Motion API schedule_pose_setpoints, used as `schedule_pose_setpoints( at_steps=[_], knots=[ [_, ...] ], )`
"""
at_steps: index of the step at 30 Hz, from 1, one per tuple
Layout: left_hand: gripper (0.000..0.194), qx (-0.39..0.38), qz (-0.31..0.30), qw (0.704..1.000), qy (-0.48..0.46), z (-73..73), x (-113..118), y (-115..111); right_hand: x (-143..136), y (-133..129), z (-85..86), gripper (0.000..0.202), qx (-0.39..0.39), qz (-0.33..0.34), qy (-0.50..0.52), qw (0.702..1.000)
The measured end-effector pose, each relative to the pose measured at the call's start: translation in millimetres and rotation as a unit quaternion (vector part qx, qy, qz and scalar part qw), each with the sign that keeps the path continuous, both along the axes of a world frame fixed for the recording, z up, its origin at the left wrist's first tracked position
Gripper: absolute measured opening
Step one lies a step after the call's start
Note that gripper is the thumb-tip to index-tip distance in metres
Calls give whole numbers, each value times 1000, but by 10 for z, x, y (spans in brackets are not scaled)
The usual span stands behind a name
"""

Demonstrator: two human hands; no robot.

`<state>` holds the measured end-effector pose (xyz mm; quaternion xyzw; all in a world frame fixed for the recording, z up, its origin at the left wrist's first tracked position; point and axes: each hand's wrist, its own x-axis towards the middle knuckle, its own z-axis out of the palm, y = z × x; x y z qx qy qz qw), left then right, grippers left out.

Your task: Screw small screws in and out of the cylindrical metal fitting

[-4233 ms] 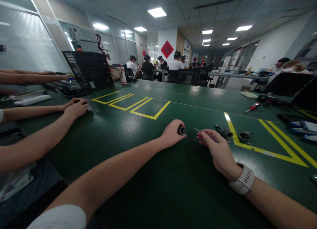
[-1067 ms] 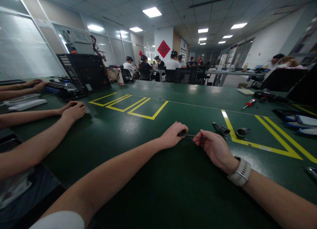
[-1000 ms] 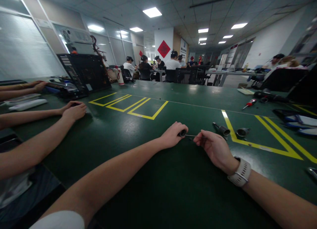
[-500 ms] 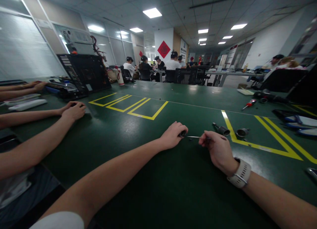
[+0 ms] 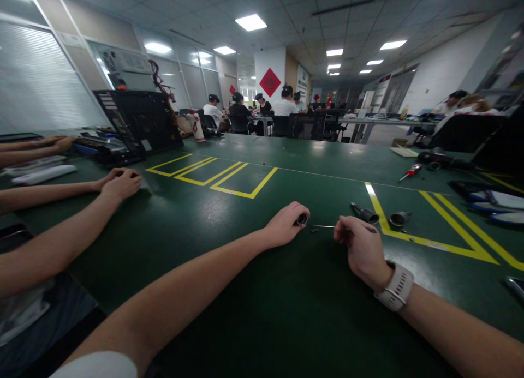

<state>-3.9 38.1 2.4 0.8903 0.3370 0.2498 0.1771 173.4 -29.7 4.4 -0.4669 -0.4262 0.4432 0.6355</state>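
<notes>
My left hand (image 5: 285, 223) is curled snugly around a short dark tube (image 5: 302, 220). My fingers go over it, and its round open end peeks out on the right. I have it on or just over the green table (image 5: 254, 269), well in from the far edge; I can't tell if it touches the top. My right hand (image 5: 360, 247) is pinched tight around a thin tool (image 5: 324, 226). I can see its shiny metal stick poking out, but my fingers hide most of the rest. The stick points left at the tube and stops just before it, so the two are not touching. Two tiny dark bits (image 5: 314, 231) lie on the table close to the tool's tip. I have a pale watch strap (image 5: 397, 287) on my right wrist. Past that hand, a metal cup with a stem (image 5: 368, 215) lies just left of the yellow tape (image 5: 450, 249), and another metal cup (image 5: 399, 219) lies inside the tape's left corner. A red screwdriver (image 5: 410, 173) lies nearer the table's far edge, over to the right.
</notes>
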Motion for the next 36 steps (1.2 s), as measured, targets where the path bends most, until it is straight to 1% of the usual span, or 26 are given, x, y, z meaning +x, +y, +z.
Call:
schedule_pose_setpoints(
  at_steps=[3,8,12,16,19,22,28,33,36],
  knots=[
    [21,-12,-9,1000,-16,-6,3,2,-23,-42,40,23,28,17,12,999],
    [19,-19,-1,999,-28,1,9,-12,-73,-73,47,22,46,103,-39,993],
    [18,-18,-2,999,-31,-6,7,-8,-96,-68,32,21,34,111,-42,992],
    [18,-23,0,999,-42,-19,3,6,-96,-62,48,20,1,131,15,991],
    [18,-33,-3,998,-54,-13,2,8,-64,-27,39,20,-33,168,81,982],
    [18,-37,-7,998,-59,-2,1,5,-24,19,12,19,-58,193,125,971],
    [18,-32,-14,997,-66,-15,5,18,-20,33,14,16,-72,197,162,964],
    [18,-24,10,997,-69,-28,13,22,-37,22,27,17,-64,173,157,970],
    [18,-22,6,998,-58,-34,10,21,-36,31,10,18,-55,172,138,974]
  ],
)
